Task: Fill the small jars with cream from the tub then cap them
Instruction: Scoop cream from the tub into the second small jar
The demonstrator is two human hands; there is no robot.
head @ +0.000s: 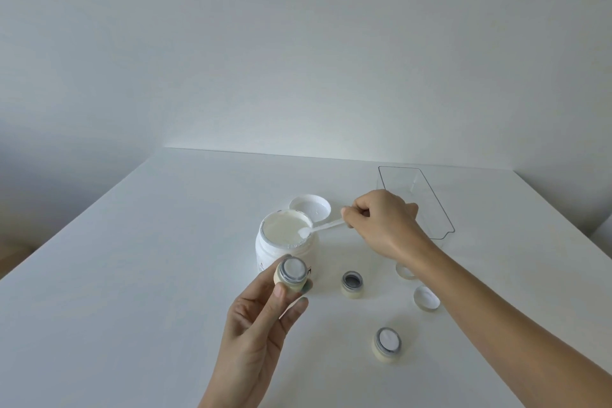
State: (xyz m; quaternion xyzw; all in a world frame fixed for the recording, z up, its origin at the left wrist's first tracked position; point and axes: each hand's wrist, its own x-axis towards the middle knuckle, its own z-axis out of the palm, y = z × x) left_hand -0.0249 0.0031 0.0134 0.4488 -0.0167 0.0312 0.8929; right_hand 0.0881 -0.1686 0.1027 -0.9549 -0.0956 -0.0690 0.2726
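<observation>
An open white tub (285, 243) full of cream stands mid-table. My right hand (381, 222) pinches a small white spatula (323, 228), its tip with a dab of cream resting at the tub's right rim. My left hand (261, 315) holds a small cream-coloured jar (292, 272) filled with white cream, tilted up just in front of the tub. An open jar with a dark inside (352, 284) stands to the right of it. Another jar filled with white cream (388, 344) stands nearer to me, uncapped.
The tub's white lid (310, 206) lies upside down behind the tub. A clear plastic tray (417, 199) sits at the back right. Two small jar caps (426, 297) (404, 272) lie beside my right forearm. The table's left edge runs diagonally.
</observation>
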